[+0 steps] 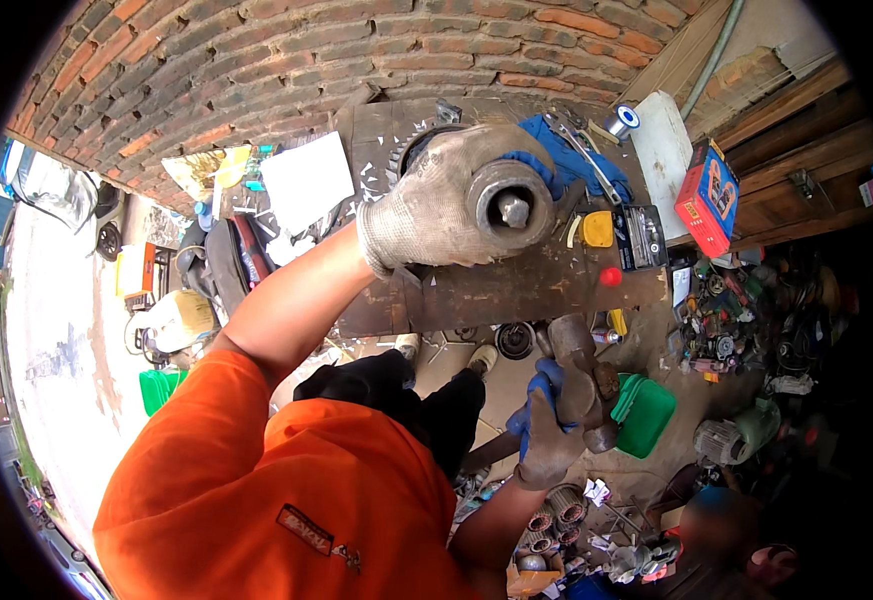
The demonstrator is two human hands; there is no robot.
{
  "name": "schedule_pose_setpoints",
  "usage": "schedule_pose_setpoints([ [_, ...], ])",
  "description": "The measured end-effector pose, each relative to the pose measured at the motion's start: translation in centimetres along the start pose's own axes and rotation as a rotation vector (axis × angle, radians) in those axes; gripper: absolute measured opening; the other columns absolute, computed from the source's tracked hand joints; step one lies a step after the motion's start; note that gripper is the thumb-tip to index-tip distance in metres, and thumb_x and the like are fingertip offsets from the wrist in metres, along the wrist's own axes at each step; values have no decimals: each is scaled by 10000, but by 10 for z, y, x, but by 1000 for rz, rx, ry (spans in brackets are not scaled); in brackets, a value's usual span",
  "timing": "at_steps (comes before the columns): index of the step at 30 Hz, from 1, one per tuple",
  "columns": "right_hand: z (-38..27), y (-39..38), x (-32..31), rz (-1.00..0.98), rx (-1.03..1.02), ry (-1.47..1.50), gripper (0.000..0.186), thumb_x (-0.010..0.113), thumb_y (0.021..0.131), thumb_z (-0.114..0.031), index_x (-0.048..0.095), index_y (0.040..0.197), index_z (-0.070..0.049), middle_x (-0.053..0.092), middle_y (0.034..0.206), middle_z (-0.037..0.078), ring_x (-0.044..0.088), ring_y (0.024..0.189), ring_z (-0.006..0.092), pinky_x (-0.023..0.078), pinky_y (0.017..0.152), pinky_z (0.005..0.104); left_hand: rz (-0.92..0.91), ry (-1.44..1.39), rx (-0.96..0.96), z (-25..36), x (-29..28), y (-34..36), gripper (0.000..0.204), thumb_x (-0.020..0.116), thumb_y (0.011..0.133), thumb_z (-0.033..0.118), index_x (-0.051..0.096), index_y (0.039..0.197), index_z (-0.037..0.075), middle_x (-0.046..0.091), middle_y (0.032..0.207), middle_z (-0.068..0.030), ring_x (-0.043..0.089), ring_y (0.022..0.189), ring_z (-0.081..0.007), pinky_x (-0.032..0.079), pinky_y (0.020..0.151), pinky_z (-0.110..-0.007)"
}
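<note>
Leftmost, our orange shirt wears a label we cannot make out. Our left hand curls round a cylindrical metal housing over the workbench, seemingly steadying it, which calls for firm hold. Our right hand wraps a hammer. Farther right, a red box bears print.

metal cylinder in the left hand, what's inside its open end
A rounded metal piece shows inside the cylinder. Anything deeper cannot be seen: that piece and dark shadow cover it.
</note>
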State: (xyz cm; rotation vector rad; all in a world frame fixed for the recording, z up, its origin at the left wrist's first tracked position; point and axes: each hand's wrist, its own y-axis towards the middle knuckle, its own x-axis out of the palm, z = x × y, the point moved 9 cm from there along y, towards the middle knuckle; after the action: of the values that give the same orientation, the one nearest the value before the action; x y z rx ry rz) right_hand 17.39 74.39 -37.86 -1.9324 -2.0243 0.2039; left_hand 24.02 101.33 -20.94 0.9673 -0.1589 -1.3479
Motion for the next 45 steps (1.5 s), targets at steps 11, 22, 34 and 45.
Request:
schedule_pose_setpoints([
  [11,-52,-2,-6,71,-216,-381,340,617,837,7,634,1156,122,671,951,163,541,617,137,442,542,262,-356,255,149,51,97,-60,404,755,672,343,688,1031,171,620,1058,-40,592,1097,-266,466,981,-482],
  [22,-54,2,-7,-140,-642,-624,343,667,808,-1,634,1102,174,685,1053,264,644,833,319,512,740,405,-328,301,36,37,94,-32,416,784,656,329,691,1025,163,626,1084,-59,589,1077,-291,474,929,-476],
  [34,-47,22,-19,-68,-282,-429,303,703,800,-43,655,1048,125,637,1008,175,593,910,297,483,877,419,-252,311,-31,6,91,-29,418,815,620,276,687,1003,165,611,1016,-50,594,1038,-288,480,917,-477],
  [45,-63,41,9,-193,-241,-634,305,645,834,-99,691,1067,93,644,773,83,571,706,173,463,773,318,-203,317,-107,-19,82,-19,425,804,606,252,689,1004,155,600,1006,-52,588,1036,-291,468,916,-491],
])
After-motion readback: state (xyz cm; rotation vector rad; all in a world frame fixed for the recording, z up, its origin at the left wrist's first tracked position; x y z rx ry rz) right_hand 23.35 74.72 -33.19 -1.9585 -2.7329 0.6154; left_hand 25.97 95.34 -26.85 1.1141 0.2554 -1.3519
